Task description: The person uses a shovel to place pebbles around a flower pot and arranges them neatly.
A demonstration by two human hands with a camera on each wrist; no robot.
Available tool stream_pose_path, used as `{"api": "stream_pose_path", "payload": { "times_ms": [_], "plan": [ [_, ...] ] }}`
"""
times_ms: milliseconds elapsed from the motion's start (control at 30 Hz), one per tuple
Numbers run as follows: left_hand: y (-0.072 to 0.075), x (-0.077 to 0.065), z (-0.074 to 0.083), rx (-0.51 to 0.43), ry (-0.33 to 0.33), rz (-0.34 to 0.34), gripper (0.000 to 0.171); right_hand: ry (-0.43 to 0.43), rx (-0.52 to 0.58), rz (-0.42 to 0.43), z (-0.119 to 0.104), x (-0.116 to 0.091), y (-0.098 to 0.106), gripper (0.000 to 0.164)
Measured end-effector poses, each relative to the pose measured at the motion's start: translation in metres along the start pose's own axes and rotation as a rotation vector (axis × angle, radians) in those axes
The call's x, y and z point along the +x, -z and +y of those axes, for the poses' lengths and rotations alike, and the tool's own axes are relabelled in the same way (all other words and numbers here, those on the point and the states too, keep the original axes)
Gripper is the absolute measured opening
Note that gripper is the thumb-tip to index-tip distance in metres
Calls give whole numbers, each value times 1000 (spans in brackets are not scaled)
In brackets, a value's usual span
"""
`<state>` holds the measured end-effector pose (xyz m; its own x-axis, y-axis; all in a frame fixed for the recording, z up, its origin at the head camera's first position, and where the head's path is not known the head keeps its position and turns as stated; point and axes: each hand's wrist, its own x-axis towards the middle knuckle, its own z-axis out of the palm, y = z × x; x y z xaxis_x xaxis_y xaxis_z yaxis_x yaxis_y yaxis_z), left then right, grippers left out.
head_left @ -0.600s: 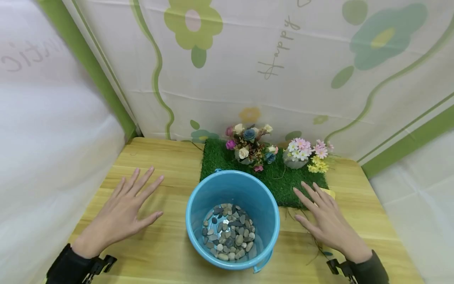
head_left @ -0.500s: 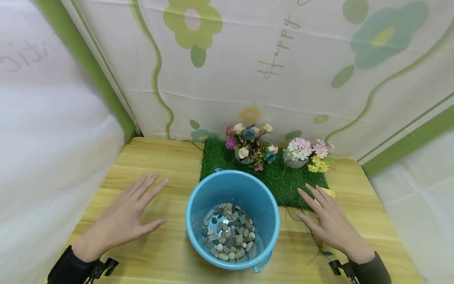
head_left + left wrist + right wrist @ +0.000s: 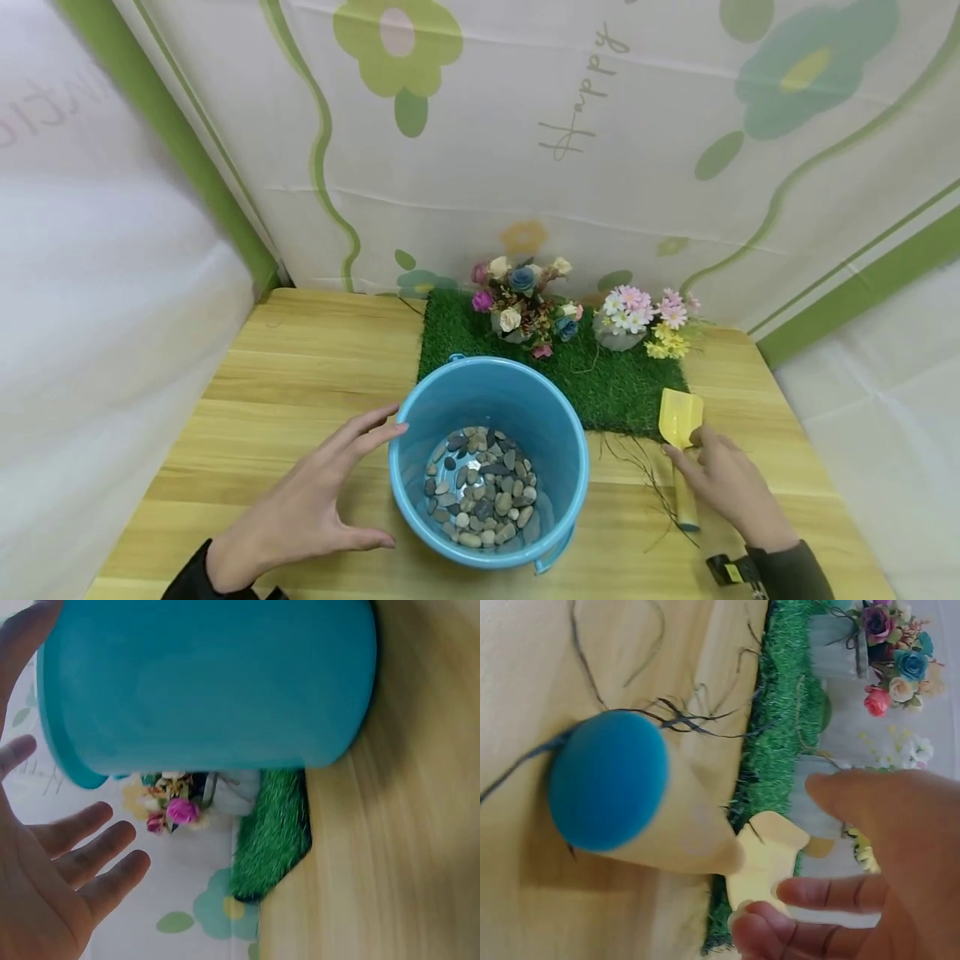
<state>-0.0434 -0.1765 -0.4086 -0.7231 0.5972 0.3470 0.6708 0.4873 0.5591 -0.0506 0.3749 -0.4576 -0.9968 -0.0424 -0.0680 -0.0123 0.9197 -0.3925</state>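
Note:
A light-blue bucket (image 3: 495, 396) stands on the table, with many grey and tan pebbles (image 3: 487, 500) in its bottom. My left hand (image 3: 315, 500) is at the bucket's left side, thumb and fingers spread wide, fingertips right at the rim. In the left wrist view, the bucket's outer wall (image 3: 217, 682) fills the space before the fingers. A small yellow shovel (image 3: 681, 417) lies on the right, its blade over the grass mat's edge. My right hand (image 3: 735, 483) is over its neck. The right wrist view shows the blue-ended handle (image 3: 682, 817), with a gap between thumb and fingers.
A green artificial grass mat (image 3: 615, 392) lies behind the bucket. On it stand mixed artificial roses (image 3: 525, 304) and a pot of pink, white and yellow flowers (image 3: 630, 312). Thin dark twigs (image 3: 652, 479) lie beside the shovel. A printed curtain (image 3: 480, 150) hangs behind.
My left hand has moved right to the bucket's rim. The right hand has moved a little right and down over the shovel, its fingers more bent, and the shovel's blade now shows.

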Motion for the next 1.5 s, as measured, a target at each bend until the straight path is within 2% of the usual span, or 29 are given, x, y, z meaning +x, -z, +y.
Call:
{"api": "stream_pose_path", "payload": {
  "times_ms": [167, 400, 567, 767, 933, 1167, 1333, 1500],
  "plan": [
    [-9, -2, 3, -2, 33, -1, 103, -59, 18, -32, 2, 3, -6, 63],
    [-15, 1, 4, -42, 13, 40, 94, -96, 36, -21, 2, 12, -13, 63],
    [-20, 5, 4, -105, 20, 35, 85, -128, 21, -9, 4, 14, -13, 55],
    [-24, 7, 5, -145, -8, 69, 77, -168, 16, -40, 7, 13, -10, 52],
    [-27, 8, 5, -171, -20, 97, 68, -134, 23, -17, 4, 10, -6, 51],
    [-27, 7, 4, -212, -25, 106, 65, -55, -8, 83, -8, 4, 4, 33],
    [-27, 8, 4, -230, -33, 110, 66, 17, 30, 162, -24, -1, 20, 27],
    [-27, 8, 4, -244, -21, 99, 67, 50, 90, 152, -47, -5, 42, 33]
  ]
}}
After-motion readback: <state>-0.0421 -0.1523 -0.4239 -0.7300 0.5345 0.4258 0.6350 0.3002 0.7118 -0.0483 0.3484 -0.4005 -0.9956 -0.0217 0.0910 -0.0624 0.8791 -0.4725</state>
